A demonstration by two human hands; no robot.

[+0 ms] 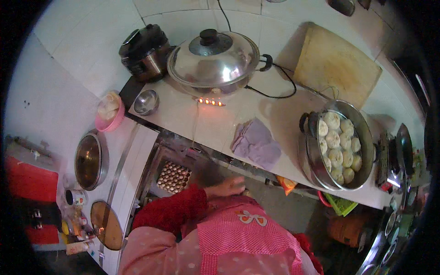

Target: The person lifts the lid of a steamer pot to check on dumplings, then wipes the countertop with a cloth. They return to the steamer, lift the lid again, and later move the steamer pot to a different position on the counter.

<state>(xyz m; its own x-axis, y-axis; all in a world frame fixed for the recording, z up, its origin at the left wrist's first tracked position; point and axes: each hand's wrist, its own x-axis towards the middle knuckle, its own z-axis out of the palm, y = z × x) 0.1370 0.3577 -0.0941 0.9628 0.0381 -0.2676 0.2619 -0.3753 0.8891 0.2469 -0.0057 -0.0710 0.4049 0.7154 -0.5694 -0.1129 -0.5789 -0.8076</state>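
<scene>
My left hand (227,186) is held in front of the pink checked apron (247,233), below the counter edge. Its fingers reach to the right, slightly blurred, and nothing shows in them. My right hand is out of view; only part of its red sleeve (309,249) appears at the lower right. Before me on the counter (209,123) lies a crumpled lilac cloth (256,144). Behind it stands a wide steel pan (230,72) with a domed lid, on a base with lit red indicators. At the right, a steel steamer pot (366,161) holds several pale round buns (335,156).
A black-and-steel electric cooker (146,55), a small steel bowl (146,102) and a pink basket (115,120) stand at the back left. Below the counter sits a tray of eggs (173,177). A cutting board (337,63) leans on the wall. A power cord (282,94) loops across the counter.
</scene>
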